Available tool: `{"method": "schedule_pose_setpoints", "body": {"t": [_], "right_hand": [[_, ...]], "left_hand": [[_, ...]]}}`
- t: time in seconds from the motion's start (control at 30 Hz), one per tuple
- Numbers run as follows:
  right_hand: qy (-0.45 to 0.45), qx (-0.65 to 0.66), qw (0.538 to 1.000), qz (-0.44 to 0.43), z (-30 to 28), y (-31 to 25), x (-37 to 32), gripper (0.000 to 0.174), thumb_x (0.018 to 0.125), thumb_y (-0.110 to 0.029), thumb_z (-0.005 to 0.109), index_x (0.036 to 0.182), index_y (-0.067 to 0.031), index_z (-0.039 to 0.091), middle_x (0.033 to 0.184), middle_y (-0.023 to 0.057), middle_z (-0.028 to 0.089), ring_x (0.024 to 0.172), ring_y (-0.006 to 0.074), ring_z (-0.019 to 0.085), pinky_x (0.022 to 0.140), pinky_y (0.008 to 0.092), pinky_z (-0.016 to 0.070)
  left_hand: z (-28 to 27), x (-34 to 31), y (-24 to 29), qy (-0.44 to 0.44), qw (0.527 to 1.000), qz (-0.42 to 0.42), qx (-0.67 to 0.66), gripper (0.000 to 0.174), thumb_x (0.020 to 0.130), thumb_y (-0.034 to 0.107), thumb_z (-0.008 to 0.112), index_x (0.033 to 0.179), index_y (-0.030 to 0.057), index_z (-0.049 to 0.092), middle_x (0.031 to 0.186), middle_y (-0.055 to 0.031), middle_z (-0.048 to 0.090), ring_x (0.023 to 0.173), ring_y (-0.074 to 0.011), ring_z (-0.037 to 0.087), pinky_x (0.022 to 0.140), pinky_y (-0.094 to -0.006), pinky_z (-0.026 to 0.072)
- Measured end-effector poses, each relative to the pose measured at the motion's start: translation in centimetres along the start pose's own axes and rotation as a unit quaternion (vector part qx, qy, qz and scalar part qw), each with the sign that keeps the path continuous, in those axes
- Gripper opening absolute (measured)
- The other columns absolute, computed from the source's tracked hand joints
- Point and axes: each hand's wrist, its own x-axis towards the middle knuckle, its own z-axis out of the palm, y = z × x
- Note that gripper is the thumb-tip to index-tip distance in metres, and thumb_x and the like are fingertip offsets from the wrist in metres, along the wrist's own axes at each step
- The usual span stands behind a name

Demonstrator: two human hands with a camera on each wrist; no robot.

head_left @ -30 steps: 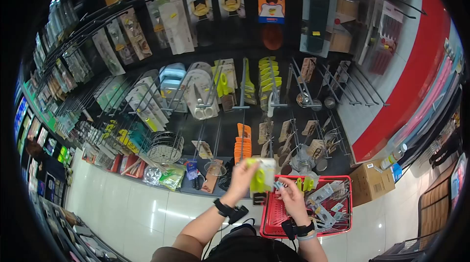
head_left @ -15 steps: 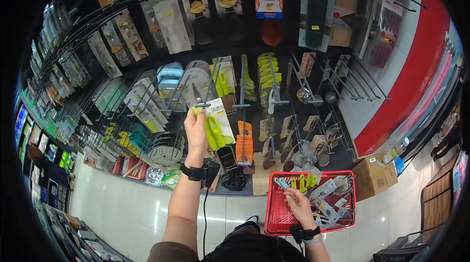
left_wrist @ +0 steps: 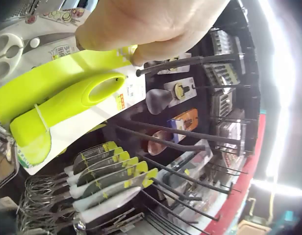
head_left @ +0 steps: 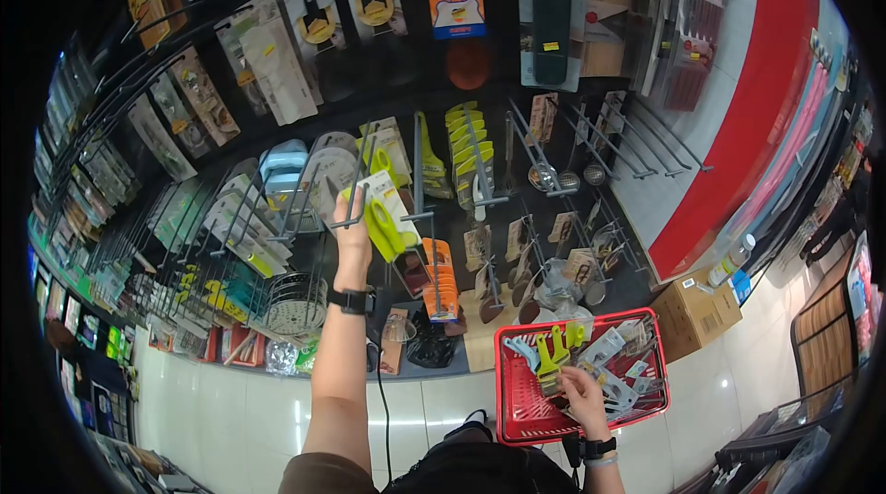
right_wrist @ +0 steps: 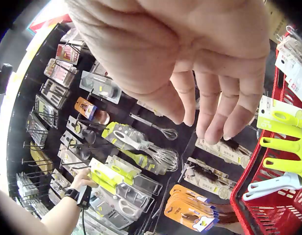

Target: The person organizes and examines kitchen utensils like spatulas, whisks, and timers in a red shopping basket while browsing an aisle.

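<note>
Up goes the left hand (left_wrist: 153,24): half a second ago it was lower, and now it lifts the lime-green plastic-handled tool on a white card (left_wrist: 67,100) higher among the grey metal display hooks (left_wrist: 190,60). The left grip pinches the card's top edge, right beside a hook tip. Over to the right hand (head_left: 583,394), which has left the pale-blue handle (head_left: 524,352) for a spot over the lime-green handles (head_left: 551,356); its grip is loose, fingers softly bent around nothing. Below it sits the red slotted plastic basket (head_left: 528,406), carrying both sets of handles plus a jumble of clear-packaged utensils (head_left: 616,372). And the carded tool itself: glossy, tilted, an oval hole through its handle, a thin tie around it.
</note>
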Motion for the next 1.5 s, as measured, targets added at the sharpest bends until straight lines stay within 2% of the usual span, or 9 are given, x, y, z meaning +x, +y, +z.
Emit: {"method": "schedule_pose_setpoints", "body": {"t": [0.43,0.63,0.77,0.87,0.9,1.0,1.17,1.33,1.5], "right_hand": [[0.099,-0.015,0.995,0.008,-1.3,0.9,-3.0,0.020,0.089,-0.008,0.056,0.107,0.0004,0.058,0.092,0.0052,0.065,0.081,0.0100,0.061,0.072,0.0233,0.0483],[0.126,0.009,0.990,0.067,-2.3,0.7,-4.0,0.020,0.089,-0.009,0.056,0.107,-0.0008,0.060,0.089,0.0033,0.064,0.077,0.0090,0.058,0.069,0.0229,0.0470],[0.143,0.019,0.987,0.073,-3.3,2.7,-4.4,0.021,0.089,-0.010,0.056,0.108,-0.0009,0.060,0.090,0.0044,0.065,0.079,0.0100,0.060,0.070,0.0239,0.0475],[0.152,0.006,0.985,0.080,-3.8,3.1,-4.8,0.023,0.089,-0.010,0.057,0.109,-0.0005,0.060,0.090,0.0065,0.066,0.079,0.0114,0.061,0.070,0.0253,0.0483],[0.153,0.006,0.985,0.082,-4.0,3.1,-5.0,0.023,0.089,-0.010,0.057,0.109,-0.0005,0.060,0.090,0.0065,0.066,0.079,0.0114,0.061,0.070,0.0253,0.0483],[0.157,-0.015,0.984,0.084,-4.4,3.1,-5.6,0.022,0.088,-0.011,0.057,0.108,-0.0008,0.060,0.090,0.0062,0.066,0.079,0.0118,0.060,0.070,0.0257,0.0484],[0.184,-0.061,0.976,0.104,-4.9,3.3,-8.0,0.022,0.087,-0.011,0.059,0.107,-0.0023,0.061,0.091,0.0053,0.066,0.077,0.0118,0.059,0.070,0.0262,0.0484],[0.226,-0.041,0.962,0.145,-6.1,3.8,-10.9,0.021,0.087,-0.010,0.058,0.107,-0.0030,0.062,0.092,0.0053,0.066,0.077,0.0106,0.059,0.068,0.0259,0.0480],[0.253,-0.033,0.957,0.140,-7.5,4.5,-12.6,0.021,0.088,-0.011,0.057,0.107,-0.0033,0.062,0.091,0.0046,0.066,0.077,0.0106,0.059,0.067,0.0256,0.0475]], "left_hand": [[0.6,9.1,-5.4,-0.075,0.995,-0.039,0.059,0.055,0.092,0.032,0.054,0.131,-0.0023,0.037,0.122,-0.0108,0.050,0.110,-0.0195,0.049,0.096,-0.0294,0.0359],[1.9,-1.0,-6.3,0.131,0.951,0.115,0.255,0.035,0.091,0.014,0.053,0.122,0.0007,0.044,0.116,-0.0104,0.050,0.105,-0.0186,0.048,0.091,-0.0314,0.0375],[6.6,-15.6,-3.7,-0.017,0.954,0.087,0.285,0.023,0.091,0.012,0.051,0.110,0.0018,0.046,0.104,-0.0068,0.048,0.093,-0.0172,0.048,0.082,-0.0303,0.0394],[8.8,-23.5,-6.4,-0.258,0.913,0.054,0.310,0.012,0.088,0.009,0.055,0.098,0.0029,0.054,0.088,-0.0080,0.055,0.079,-0.0135,0.054,0.070,-0.0251,0.0437],[10.0,-25.6,-7.3,-0.340,0.896,-0.127,0.256,0.013,0.086,0.009,0.057,0.098,0.0020,0.056,0.082,-0.0097,0.060,0.071,-0.0150,0.058,0.065,-0.0270,0.0466],[12.6,-29.4,-14.2,-0.456,0.856,-0.084,0.228,0.017,0.083,0.007,0.057,0.099,-0.0003,0.056,0.087,-0.0172,0.062,0.082,-0.0284,0.062,0.070,-0.0359,0.0491],[18.4,-30.0,-23.1,-0.485,0.767,0.083,0.412,0.021,0.076,0.015,0.062,0.093,0.0028,0.058,0.094,-0.0157,0.059,0.093,-0.0341,0.052,0.076,-0.0463,0.0417],[21.0,-30.6,-26.3,-0.516,0.688,0.004,0.510,0.022,0.075,0.029,0.065,0.093,0.0169,0.071,0.095,-0.0088,0.060,0.111,-0.0310,0.042,0.086,-0.0482,0.0315],[22.3,-31.6,-27.1,-0.480,0.750,-0.052,0.452,0.017,0.078,0.026,0.063,0.085,0.0116,0.070,0.080,-0.0115,0.062,0.089,-0.0299,0.053,0.076,-0.0426,0.0380]]}}
